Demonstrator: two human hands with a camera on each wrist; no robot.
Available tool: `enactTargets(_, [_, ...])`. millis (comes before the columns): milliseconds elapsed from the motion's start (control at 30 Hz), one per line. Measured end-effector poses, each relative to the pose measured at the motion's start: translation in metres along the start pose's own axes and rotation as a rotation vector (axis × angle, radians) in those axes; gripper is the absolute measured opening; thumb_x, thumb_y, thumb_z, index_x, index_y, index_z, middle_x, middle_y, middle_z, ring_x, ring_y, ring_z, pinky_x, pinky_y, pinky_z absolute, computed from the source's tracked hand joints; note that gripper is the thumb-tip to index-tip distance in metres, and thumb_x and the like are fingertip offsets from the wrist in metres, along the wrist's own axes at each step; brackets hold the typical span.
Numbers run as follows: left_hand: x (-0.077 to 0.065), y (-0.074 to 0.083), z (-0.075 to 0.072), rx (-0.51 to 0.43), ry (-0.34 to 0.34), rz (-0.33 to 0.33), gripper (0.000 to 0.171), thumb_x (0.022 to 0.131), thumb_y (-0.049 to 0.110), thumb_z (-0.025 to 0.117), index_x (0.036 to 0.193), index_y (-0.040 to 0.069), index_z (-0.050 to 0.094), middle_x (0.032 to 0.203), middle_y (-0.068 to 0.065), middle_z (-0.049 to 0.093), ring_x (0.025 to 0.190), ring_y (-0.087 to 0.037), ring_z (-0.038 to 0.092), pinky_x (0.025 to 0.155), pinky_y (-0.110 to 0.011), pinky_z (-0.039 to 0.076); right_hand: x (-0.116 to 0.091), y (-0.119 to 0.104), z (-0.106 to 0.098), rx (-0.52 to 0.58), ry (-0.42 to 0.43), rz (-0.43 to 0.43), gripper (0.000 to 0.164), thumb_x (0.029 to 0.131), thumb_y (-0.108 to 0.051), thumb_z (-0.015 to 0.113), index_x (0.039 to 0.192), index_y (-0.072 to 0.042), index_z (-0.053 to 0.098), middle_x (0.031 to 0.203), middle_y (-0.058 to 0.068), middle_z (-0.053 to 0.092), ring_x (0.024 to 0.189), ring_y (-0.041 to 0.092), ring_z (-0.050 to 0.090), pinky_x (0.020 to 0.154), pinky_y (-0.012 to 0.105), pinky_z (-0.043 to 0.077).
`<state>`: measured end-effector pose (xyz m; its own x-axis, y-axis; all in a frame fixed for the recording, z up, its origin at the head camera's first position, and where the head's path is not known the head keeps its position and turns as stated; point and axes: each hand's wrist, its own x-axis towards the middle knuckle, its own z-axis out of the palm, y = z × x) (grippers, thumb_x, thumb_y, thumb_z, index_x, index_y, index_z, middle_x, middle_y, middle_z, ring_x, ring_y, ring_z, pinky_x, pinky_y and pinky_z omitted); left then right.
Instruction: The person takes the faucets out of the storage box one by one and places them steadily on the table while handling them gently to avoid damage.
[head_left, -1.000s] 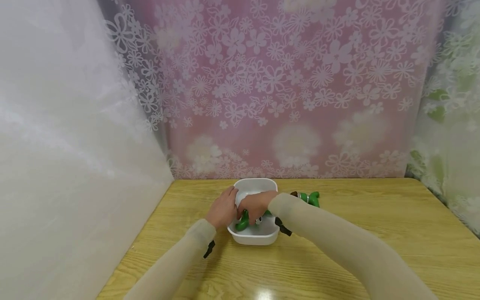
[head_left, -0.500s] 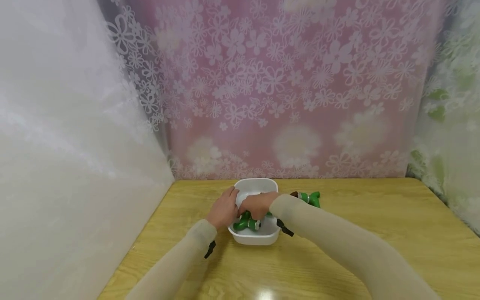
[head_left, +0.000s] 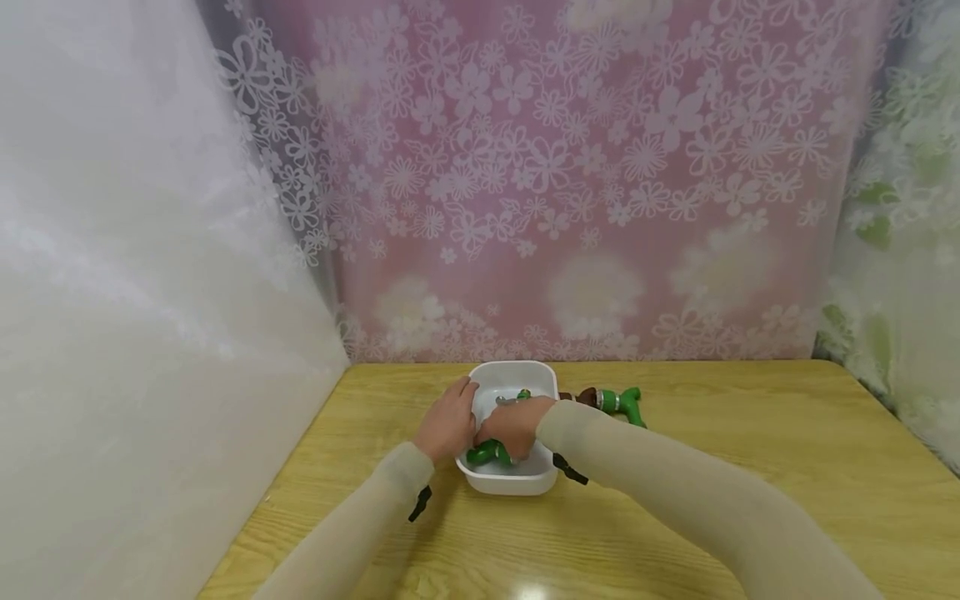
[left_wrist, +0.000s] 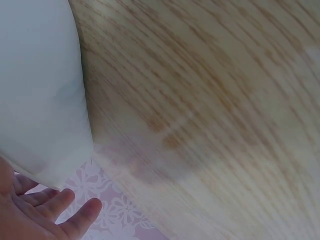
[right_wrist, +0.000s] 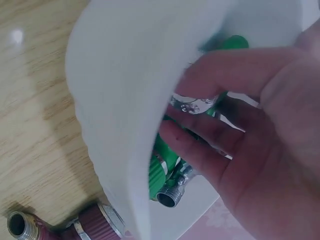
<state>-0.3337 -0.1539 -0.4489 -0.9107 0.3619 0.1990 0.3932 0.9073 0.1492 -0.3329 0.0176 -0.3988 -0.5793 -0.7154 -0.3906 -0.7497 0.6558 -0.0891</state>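
Note:
A white plastic tub [head_left: 506, 486] stands on the wooden table with several green valves in it. My left hand [head_left: 447, 419] grips the tub's left rim; in the left wrist view its fingertips [left_wrist: 85, 215] show beside the tub wall. My right hand [head_left: 516, 427] reaches down inside and holds a green valve [head_left: 483, 452] near the front left, partly covering it. The right wrist view shows its thumb and fingers around a silver and green part [right_wrist: 195, 105]. Below them lies another green valve [right_wrist: 162, 167] with a ribbed handle and a threaded metal outlet [right_wrist: 170, 196].
Outside the tub on the right, a green valve [head_left: 621, 402] and a dark red-brown valve [head_left: 581, 397] lie on the table [head_left: 750, 467], partly behind my right sleeve. A pink flowered curtain [head_left: 562, 208] hangs at the back; white sheeting [head_left: 150, 292] borders the left.
My right hand has shifted slightly down and forward over the front green valve, whose silver end showed half a second ago and is now covered. The left hand stays on the rim.

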Motion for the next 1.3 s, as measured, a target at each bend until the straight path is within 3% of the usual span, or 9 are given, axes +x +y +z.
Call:
enactTargets(267, [0.000,0.003,-0.003,0.011,-0.033,-0.017,0.049,0.101,0.010,0.046,0.149,0.000,0.042,0.157,-0.019,0.038,0.143,-0.033,0.042,0.113,-0.046,0.044,0.000,0.011,0.001,-0.005,0.035,-0.137,0.066,0.084,-0.006,0.079,0.137,-0.038,0.057,0.122,-0.019,0.064,0.101,0.001,0.057,0.097,0.026,0.047])
enactTargets(467, [0.000,0.003,-0.004,0.001,-0.040,-0.036,0.049,0.101,0.011,0.046,0.149,0.001,0.043,0.158,-0.018,0.037,0.143,-0.033,0.042,0.114,-0.047,0.043,-0.008,0.016,0.001,-0.025,0.054,-0.221,0.067,0.087,-0.010,0.077,0.142,-0.038,0.052,0.126,-0.019,0.063,0.106,0.001,0.058,0.095,0.026,0.049])
enactTargets(700, [0.002,0.002,-0.002,0.017,-0.031,-0.023,0.049,0.100,0.011,0.047,0.148,0.000,0.044,0.157,-0.018,0.038,0.143,-0.032,0.042,0.114,-0.046,0.043,-0.019,0.019,0.000,0.017,0.050,-0.276,0.074,0.086,-0.006,0.075,0.148,-0.035,0.046,0.139,-0.020,0.055,0.118,0.000,0.052,0.103,0.027,0.046])
enactTargets(1033, [0.001,-0.003,-0.001,0.023,-0.011,0.025,0.051,0.096,0.008,0.050,0.146,-0.001,0.044,0.155,-0.020,0.040,0.141,-0.034,0.044,0.112,-0.046,0.045,-0.030,0.018,-0.007,0.294,-0.009,-0.256,0.084,0.081,0.000,0.077,0.151,-0.033,0.044,0.143,-0.019,0.050,0.124,0.001,0.048,0.106,0.025,0.043])
enactTargets(1300, [-0.001,-0.002,-0.001,0.012,0.010,0.041,0.048,0.099,0.005,0.049,0.146,-0.002,0.045,0.154,-0.022,0.041,0.140,-0.036,0.046,0.111,-0.047,0.046,-0.036,0.024,-0.007,0.496,-0.027,-0.300,0.080,0.081,-0.001,0.072,0.152,-0.024,0.043,0.147,-0.005,0.053,0.114,0.007,0.061,0.098,0.022,0.049])
